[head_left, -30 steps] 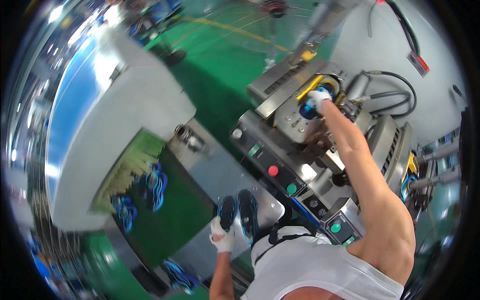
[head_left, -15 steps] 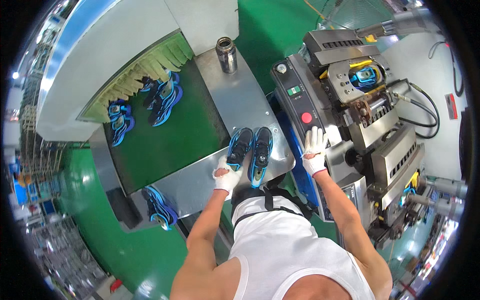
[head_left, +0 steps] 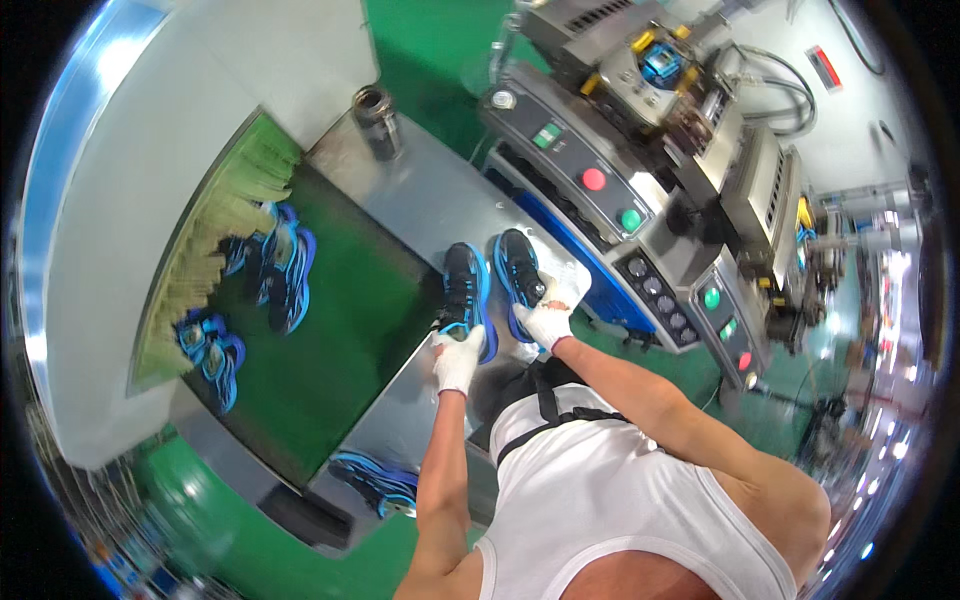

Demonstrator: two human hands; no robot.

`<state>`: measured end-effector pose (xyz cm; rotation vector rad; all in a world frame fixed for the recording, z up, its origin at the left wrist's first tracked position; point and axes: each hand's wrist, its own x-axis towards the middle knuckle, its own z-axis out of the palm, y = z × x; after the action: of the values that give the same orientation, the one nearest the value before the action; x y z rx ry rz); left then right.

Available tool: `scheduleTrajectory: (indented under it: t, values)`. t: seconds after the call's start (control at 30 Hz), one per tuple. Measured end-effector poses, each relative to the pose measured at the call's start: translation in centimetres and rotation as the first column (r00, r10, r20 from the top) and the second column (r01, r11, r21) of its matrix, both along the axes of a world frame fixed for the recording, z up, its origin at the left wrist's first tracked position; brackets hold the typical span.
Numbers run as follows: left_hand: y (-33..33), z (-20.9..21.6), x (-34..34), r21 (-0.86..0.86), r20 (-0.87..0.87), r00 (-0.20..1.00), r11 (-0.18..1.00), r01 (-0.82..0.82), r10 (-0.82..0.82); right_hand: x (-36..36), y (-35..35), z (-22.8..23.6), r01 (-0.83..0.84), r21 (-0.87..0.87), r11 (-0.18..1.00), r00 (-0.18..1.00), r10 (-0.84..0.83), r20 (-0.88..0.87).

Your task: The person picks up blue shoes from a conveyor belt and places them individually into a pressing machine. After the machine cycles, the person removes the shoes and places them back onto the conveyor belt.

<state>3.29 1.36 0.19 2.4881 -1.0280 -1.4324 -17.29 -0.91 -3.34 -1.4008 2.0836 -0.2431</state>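
Note:
Two black sneakers with blue soles are side by side at the metal ledge's near end, toes pointing away from me. My left hand (head_left: 458,360), in a white work glove, is closed round the heel of the left sneaker (head_left: 461,285). On the right sneaker (head_left: 518,262), my gloved right hand (head_left: 547,322) grips the heel, fingers curled inside the collar. Part of each heel is hidden by the gloves.
More sneakers (head_left: 285,275) lie on the green conveyor belt (head_left: 350,370) by a bristle curtain (head_left: 215,240). Another pair (head_left: 375,480) sits on the near frame. A steel flask (head_left: 378,125) stands on the ledge (head_left: 425,190). At right is a pressing machine (head_left: 680,120) with a button panel (head_left: 570,160).
My right hand has left the machine's button panel and taken hold of the right sneaker. My left hand stays on the left sneaker. The view has turned, shifting the machine up and left.

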Motion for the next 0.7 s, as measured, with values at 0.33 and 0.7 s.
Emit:
scheduleTrajectory:
  t: [0.33, 0.7]
  values:
    - [-2.5, 2.5, -3.1, -0.384, 0.031, 0.904, 0.83, 0.405, -0.426, -5.0, 7.6, 14.7, 0.666, 0.156, 0.729, 0.601, -0.649, 0.466]
    - [5.8, 12.9, -24.6, -0.427, 0.285, -0.153, -0.268, 0.863, -0.946, -10.3, 34.3, 22.4, 0.972, 0.019, -0.236, -0.18, -0.684, 0.707]
